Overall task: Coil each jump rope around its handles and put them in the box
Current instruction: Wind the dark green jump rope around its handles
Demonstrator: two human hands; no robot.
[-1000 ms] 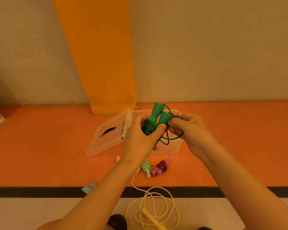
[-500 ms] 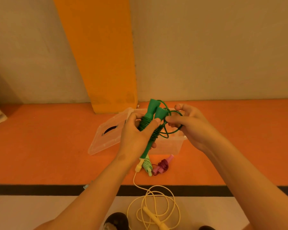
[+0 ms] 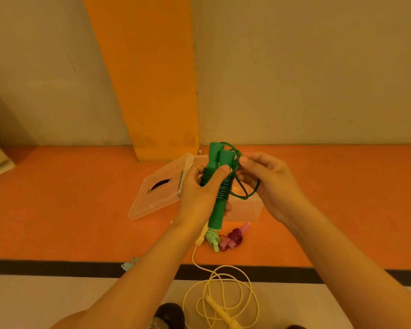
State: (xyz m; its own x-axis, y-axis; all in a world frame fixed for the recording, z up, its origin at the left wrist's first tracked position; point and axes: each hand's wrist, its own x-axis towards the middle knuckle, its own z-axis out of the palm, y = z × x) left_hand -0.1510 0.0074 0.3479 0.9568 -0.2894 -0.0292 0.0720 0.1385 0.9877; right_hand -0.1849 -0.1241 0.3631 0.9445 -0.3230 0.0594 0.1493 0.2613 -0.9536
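My left hand (image 3: 199, 198) grips the two dark green handles (image 3: 217, 162) of a green jump rope, held upright side by side with rope turns wound around their middle. My right hand (image 3: 268, 184) pinches the loose green rope loop (image 3: 249, 193) just right of the handles. Behind them on the orange floor stands the clear plastic box (image 3: 247, 210), its lid (image 3: 157, 193) leaning at its left. A coiled light green rope (image 3: 211, 236) and a coiled pink rope (image 3: 234, 237) lie in front of the box. An uncoiled yellow rope (image 3: 221, 298) sprawls near my feet.
An orange pillar (image 3: 147, 79) rises against the beige wall behind the box. A black stripe (image 3: 57, 265) separates the orange floor from a pale strip nearer me. A small pale blue object (image 3: 128, 264) lies on the stripe. A dark shoe (image 3: 169, 315) shows at the bottom.
My left hand has turned the green handles more upright, so their lower ends now show below my palm. My right hand has shifted up and right with the rope loop.
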